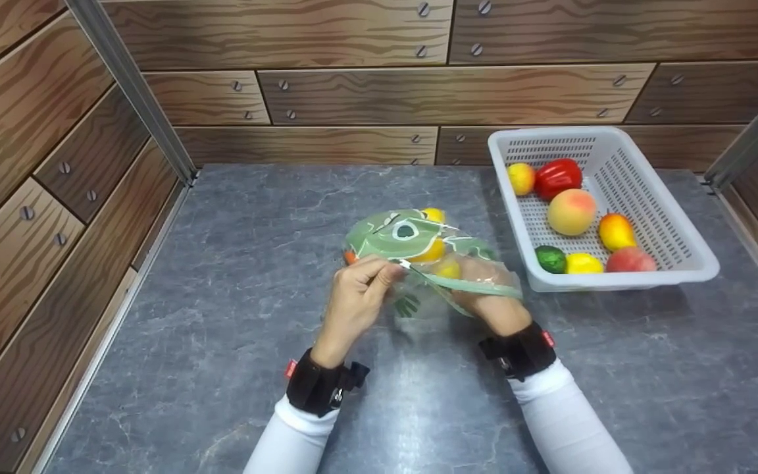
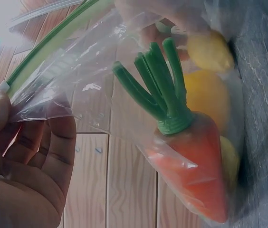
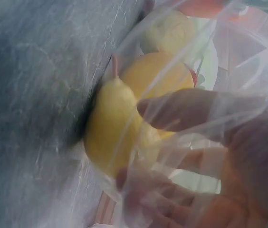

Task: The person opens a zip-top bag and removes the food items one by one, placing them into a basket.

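A clear zip bag (image 1: 412,240) with a green cartoon print lies on the grey tabletop. My left hand (image 1: 362,283) pinches its green-edged opening by the white zip slider (image 2: 3,86). Through the mouth reaches my right hand (image 1: 484,289), seen through the plastic. In the right wrist view its thumb and fingers are around a yellow pear (image 3: 110,128), though blur hides the exact contact. Also in the bag are a carrot (image 2: 191,166) with green tops, a round orange-yellow fruit (image 2: 209,97) and another yellow fruit (image 3: 167,31).
A white slotted basket (image 1: 672,217) stands at the right. It holds a red bell pepper (image 1: 558,178), a large peach (image 1: 571,212), a red-yellow pear (image 1: 616,232), a lemon (image 1: 583,263), a dark green fruit (image 1: 551,259) and more. Wood-patterned walls (image 1: 353,95) border the table.
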Available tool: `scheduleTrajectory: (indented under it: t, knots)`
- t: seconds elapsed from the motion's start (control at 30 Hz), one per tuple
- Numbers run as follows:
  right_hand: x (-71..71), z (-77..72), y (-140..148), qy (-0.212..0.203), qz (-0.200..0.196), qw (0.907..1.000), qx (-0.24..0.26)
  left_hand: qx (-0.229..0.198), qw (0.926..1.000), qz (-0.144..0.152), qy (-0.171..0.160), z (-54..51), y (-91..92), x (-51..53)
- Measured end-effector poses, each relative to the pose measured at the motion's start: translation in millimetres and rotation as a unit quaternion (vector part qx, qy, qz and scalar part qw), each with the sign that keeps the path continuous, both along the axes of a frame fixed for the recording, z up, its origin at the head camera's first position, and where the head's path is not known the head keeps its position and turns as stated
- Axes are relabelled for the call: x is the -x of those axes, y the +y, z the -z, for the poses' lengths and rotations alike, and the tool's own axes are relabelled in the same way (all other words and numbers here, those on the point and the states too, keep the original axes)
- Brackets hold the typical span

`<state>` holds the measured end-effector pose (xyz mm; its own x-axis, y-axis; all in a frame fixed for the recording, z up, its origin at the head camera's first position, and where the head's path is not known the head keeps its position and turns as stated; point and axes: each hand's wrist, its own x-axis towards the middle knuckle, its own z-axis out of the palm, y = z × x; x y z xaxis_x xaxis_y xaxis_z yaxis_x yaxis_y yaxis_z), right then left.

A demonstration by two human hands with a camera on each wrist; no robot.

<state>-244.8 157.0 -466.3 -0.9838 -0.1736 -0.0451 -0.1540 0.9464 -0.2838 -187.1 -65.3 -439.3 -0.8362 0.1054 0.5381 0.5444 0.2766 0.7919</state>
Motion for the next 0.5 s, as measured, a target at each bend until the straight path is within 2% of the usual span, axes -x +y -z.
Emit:
scheduleTrajectory:
  t: [0.17,0.5]
  knots:
    - [0.4,-1.7,1.8,-0.016,0.023,0.9996,0.006,-0.005,1.0,0.002,-0.005,0.0,-0.5,0.7]
    - [1.8,1.9,2.2,-0.01,0.013,0.9998,0.008,-0.006,1.0,0.001,-0.006,1.4,-0.7,1.9]
